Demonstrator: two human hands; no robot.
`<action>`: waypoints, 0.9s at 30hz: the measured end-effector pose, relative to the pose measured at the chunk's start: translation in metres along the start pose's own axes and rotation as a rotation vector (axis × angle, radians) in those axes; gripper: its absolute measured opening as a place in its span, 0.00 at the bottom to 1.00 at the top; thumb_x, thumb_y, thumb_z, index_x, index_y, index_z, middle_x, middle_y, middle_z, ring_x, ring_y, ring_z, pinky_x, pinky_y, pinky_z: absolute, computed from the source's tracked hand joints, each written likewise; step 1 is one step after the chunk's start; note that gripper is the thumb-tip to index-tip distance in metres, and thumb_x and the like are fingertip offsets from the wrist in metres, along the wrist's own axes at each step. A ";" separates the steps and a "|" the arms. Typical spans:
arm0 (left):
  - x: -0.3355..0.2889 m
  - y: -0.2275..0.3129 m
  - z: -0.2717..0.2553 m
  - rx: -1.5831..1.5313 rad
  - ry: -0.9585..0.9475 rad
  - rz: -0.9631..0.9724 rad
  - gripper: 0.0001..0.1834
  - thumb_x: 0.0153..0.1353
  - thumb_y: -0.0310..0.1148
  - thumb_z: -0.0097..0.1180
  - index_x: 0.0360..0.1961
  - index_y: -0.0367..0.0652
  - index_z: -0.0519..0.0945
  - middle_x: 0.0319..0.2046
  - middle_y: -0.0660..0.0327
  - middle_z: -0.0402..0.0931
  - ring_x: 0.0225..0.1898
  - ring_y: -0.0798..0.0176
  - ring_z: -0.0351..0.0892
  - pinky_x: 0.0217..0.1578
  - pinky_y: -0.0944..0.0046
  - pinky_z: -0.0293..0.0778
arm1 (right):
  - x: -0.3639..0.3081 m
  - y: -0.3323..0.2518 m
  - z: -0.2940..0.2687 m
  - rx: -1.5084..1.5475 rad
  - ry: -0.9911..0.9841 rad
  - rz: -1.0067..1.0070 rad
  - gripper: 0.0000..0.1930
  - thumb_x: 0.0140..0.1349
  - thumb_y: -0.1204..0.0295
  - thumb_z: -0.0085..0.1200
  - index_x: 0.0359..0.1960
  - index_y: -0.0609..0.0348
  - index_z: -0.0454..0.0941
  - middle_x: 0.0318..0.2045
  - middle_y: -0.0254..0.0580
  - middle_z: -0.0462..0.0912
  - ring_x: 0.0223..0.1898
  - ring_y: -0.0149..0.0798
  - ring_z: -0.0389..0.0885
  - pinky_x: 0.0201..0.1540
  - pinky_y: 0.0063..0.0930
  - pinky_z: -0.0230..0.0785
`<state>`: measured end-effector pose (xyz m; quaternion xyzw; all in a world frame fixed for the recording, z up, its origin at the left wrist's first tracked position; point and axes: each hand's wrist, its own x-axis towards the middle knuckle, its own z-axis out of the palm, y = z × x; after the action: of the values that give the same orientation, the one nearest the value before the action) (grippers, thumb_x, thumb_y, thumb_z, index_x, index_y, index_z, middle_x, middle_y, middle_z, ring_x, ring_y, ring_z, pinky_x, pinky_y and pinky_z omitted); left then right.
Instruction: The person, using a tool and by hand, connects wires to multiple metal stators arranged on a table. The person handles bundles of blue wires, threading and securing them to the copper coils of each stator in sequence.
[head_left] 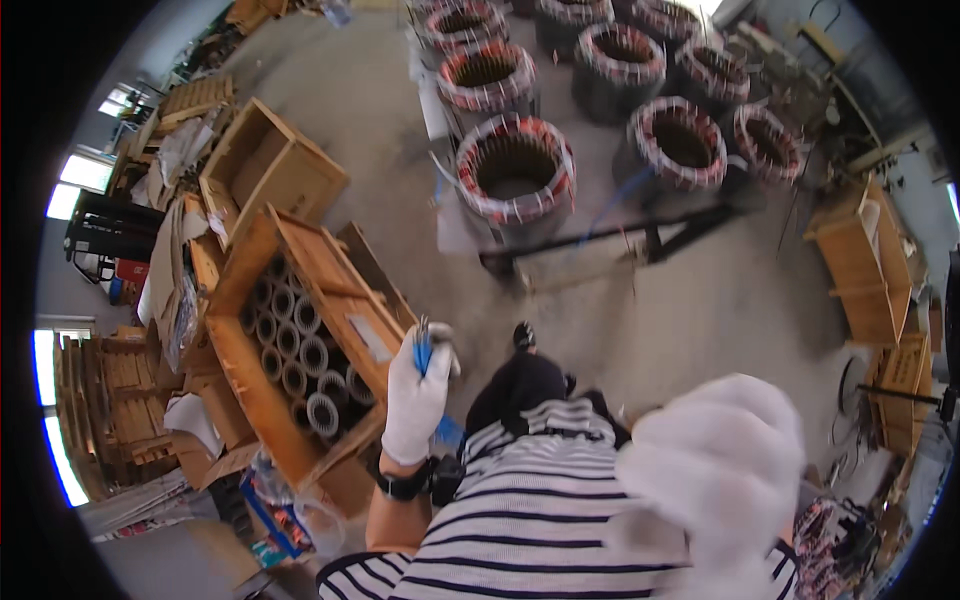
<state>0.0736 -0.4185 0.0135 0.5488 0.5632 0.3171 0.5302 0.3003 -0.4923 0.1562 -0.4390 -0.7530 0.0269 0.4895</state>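
Observation:
White gloves cover both my hands. Out in front of my body, to the left, my left hand [412, 405] is closed around a small tool with blue handles [422, 354]. Its thin tip points up past my fingers, and its exact kind is too small to tell. My right hand [720, 470] is raised close to the camera on the right, large and smeared by motion. Its fingers cannot be made out, nor whether it holds anything. Just left of my left hand, a wooden crate [235, 350] contains several ring-shaped metal cores [311, 355].
Several large motor stators with red windings and white lacing [515, 208] stand ahead on the floor. A dark metal bar frame [655, 243] lies before them. An open wooden box [310, 180] and cardboard boxes [215, 415] are at left, wooden cabinets [865, 275] at right.

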 end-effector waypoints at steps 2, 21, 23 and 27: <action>0.006 0.006 -0.022 -0.116 0.073 0.007 0.07 0.62 0.26 0.47 0.40 0.38 0.73 0.22 0.66 0.71 0.25 0.75 0.68 0.28 0.72 0.65 | -0.008 0.034 0.020 0.079 -0.083 -0.017 0.16 0.37 0.72 0.56 0.33 0.53 0.77 0.24 0.36 0.76 0.22 0.34 0.75 0.23 0.27 0.65; 0.276 0.162 -0.059 0.370 -1.158 0.654 0.19 0.51 0.23 0.57 0.46 0.41 0.77 0.34 0.51 0.80 0.34 0.50 0.81 0.37 0.62 0.76 | 0.060 0.059 0.110 -0.698 -0.259 0.976 0.13 0.45 0.73 0.58 0.35 0.60 0.77 0.26 0.42 0.76 0.26 0.45 0.74 0.29 0.36 0.66; 0.287 0.165 -0.052 0.396 -1.308 0.651 0.21 0.50 0.23 0.58 0.48 0.42 0.75 0.36 0.50 0.79 0.35 0.48 0.80 0.38 0.60 0.76 | 0.075 0.049 0.119 -0.693 -0.184 1.001 0.13 0.45 0.73 0.57 0.35 0.60 0.77 0.26 0.42 0.76 0.26 0.46 0.74 0.30 0.37 0.65; 0.291 0.173 -0.040 0.439 -1.430 0.730 0.18 0.54 0.27 0.57 0.48 0.43 0.73 0.32 0.49 0.78 0.33 0.46 0.79 0.35 0.58 0.75 | 0.098 0.014 0.115 -0.659 -0.100 1.062 0.12 0.54 0.75 0.55 0.40 0.66 0.77 0.32 0.48 0.78 0.32 0.47 0.76 0.36 0.34 0.68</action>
<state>0.1320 -0.0982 0.1127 0.8569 -0.0737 -0.0729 0.5049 0.2090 -0.3713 0.1601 -0.8793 -0.4230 0.0531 0.2124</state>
